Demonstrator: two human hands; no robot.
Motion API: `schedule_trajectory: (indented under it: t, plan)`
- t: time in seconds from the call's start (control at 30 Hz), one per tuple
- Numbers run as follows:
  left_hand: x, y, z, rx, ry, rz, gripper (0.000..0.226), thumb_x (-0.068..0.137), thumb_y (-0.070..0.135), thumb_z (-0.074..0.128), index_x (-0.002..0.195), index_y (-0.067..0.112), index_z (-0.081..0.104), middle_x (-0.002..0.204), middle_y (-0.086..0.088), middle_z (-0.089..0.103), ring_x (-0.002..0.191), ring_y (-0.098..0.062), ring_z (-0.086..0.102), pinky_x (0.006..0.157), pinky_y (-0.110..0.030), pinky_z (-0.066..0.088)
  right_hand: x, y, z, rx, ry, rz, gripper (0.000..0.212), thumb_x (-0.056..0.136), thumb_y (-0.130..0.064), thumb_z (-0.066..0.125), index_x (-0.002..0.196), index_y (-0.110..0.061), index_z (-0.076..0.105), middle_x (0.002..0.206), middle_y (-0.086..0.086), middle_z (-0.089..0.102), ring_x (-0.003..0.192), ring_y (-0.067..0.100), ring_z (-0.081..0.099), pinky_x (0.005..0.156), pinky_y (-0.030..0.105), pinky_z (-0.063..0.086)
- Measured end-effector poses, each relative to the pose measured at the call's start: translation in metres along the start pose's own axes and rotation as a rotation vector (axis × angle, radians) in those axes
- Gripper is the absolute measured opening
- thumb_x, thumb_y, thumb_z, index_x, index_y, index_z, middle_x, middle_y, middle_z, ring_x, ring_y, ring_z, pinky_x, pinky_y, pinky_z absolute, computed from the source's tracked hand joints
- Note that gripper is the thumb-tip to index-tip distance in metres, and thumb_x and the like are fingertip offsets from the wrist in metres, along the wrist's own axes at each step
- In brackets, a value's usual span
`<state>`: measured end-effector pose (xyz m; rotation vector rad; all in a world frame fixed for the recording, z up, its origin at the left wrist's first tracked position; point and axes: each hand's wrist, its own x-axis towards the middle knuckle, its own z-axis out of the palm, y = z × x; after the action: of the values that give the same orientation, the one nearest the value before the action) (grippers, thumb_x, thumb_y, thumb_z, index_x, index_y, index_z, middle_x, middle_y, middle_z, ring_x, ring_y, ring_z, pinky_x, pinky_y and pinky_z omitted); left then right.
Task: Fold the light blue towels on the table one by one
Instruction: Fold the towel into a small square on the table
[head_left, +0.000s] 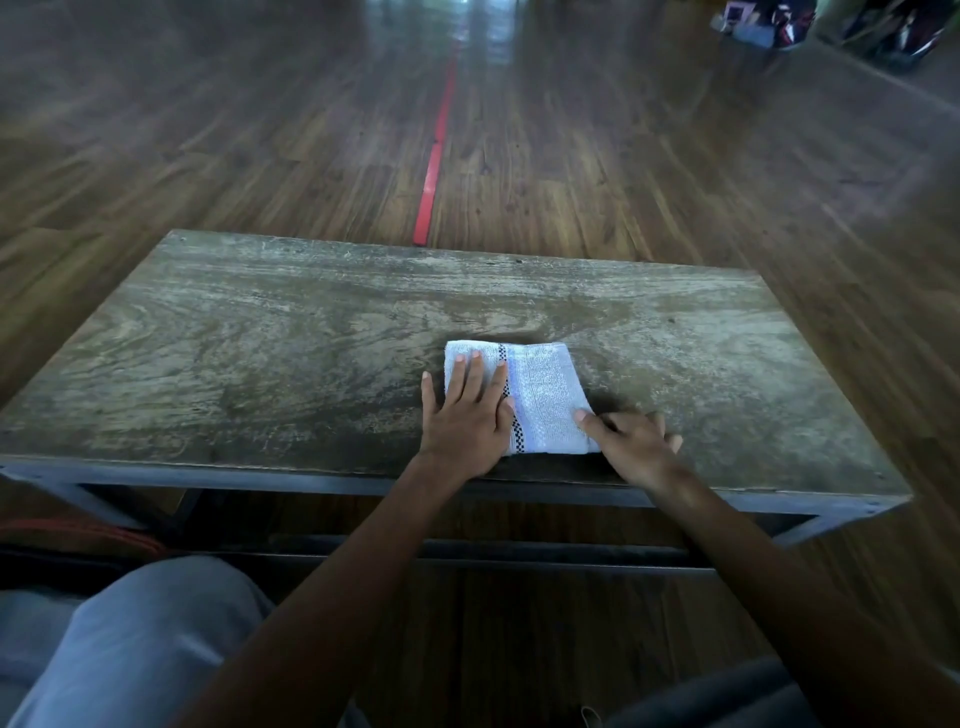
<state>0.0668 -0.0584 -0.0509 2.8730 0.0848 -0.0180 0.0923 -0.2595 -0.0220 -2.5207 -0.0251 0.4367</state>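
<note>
One light blue towel, folded into a small rectangle with a black-and-white checked stripe, lies near the front edge of the worn wooden table. My left hand lies flat on the towel's left half, fingers spread and pressing down. My right hand rests at the towel's near right corner, its index finger touching the edge and the other fingers on the table. No other towel is in view.
The table has a dark metal frame along its front. Beyond it stretches a wooden floor with a red tape line. My grey-trousered knee is at the lower left. Bags and clutter sit far back right.
</note>
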Motion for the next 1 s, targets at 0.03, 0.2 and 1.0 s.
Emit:
schedule_trajectory:
  t: [0.03,0.2,1.0]
  plan:
    - [0.000,0.001,0.001,0.004,0.006,-0.001,0.054,0.101,0.042,0.013,0.151,0.028,0.001,0.160,-0.004,-0.007,0.146,-0.019,-0.013,0.112,-0.054,-0.012,0.000,0.000,-0.002,-0.004,0.008,-0.007,0.062,0.090,-0.064,0.037,0.092,-0.010,0.067,0.085,-0.006,0.044,0.124,0.021,0.025,0.097,0.040,0.016]
    - [0.001,0.000,0.003,-0.011,0.023,0.015,0.054,0.101,0.043,0.014,0.151,0.029,0.002,0.160,-0.002,-0.006,0.146,-0.018,-0.013,0.112,-0.056,-0.012,0.001,-0.010,0.000,0.047,0.036,-0.014,0.072,0.086,-0.070,0.035,0.092,-0.006,0.068,0.090,-0.001,0.052,0.125,0.021,0.026,0.094,0.039,0.014]
    - [0.042,-0.048,-0.025,-0.534,0.228,-0.140,0.042,0.095,0.034,0.044,0.136,0.022,0.048,0.141,0.001,0.047,0.133,-0.021,0.035,0.111,-0.046,0.020,0.072,-0.043,-0.033,0.176,0.131,-0.361,0.021,0.095,-0.025,0.054,0.112,-0.015,0.062,0.105,0.000,0.062,0.099,0.014,0.056,0.081,0.024,0.039]
